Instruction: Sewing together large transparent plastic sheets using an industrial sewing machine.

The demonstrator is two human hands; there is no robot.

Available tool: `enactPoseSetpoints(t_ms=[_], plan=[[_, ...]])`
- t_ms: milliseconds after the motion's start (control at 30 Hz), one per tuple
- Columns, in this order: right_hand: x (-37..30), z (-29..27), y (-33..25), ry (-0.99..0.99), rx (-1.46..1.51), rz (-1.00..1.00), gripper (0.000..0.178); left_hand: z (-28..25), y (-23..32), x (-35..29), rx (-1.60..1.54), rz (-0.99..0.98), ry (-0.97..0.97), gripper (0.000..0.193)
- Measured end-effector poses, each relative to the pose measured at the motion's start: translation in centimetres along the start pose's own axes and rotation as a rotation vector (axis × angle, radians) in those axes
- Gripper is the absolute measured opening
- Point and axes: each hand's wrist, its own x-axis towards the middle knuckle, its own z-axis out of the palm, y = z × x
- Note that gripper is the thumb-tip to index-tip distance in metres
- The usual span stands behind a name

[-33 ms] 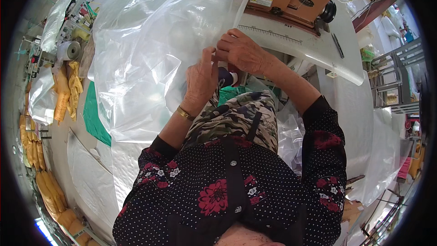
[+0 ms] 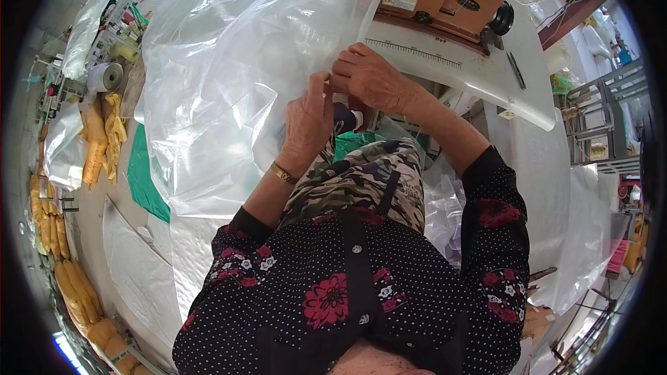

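Both my hands are up close together at the near right edge of the clear plastic sheet (image 2: 222,90). My left hand (image 2: 306,125) is narrow, fingers bent and pinched on that edge; a gold-coloured watch (image 2: 283,172) sits on its wrist. My right hand (image 2: 372,81) is narrow too, curled over the same edge just beside the left, fingertips almost touching it (what's between the tips is hidden, can't tell if there's a fold). The sheet is big, crinkled and shiny, spreading left and away from me past the left end of the white table (image 2: 486,83).

On the table, a brown sewing machine (image 2: 451,0) stands along the far side, near the sheet's right edge. Ruler marks (image 2: 413,53) run on the tabletop in front of the machine. A thin dark tool (image 2: 515,69) lies near the table's right edge, well apart from my hands. Camouflage cloth (image 2: 354,180) covers my lap, below the hands. Off to the left: a green sheet (image 2: 144,173) beside the plastic, yellow bundles (image 2: 95,146), and a pale roll (image 2: 110,78).
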Motion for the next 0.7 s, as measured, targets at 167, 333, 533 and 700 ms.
enactPoseSetpoints(t_ms=[167,333,533,700], plan=[[0.7,-0.7,2.1,0.098,0.202,0.052,0.014,-0.9,0.1,0.3,-0.06,0.063,0.015,0.027],[1.2,-1.4,3.8,0.093,0.239,0.063,0.018,-1.5,0.5,0.5,-0.136,0.128,0.064,0.025],[1.4,-2.2,5.4,0.044,0.207,0.061,0.023,-1.8,0.7,1.2,-0.205,0.031,-0.041,0.026],[0.9,-3.0,8.5,0.009,0.076,0.06,0.03,-1.8,0.4,2.0,-0.363,-0.091,-0.108,0.019]])
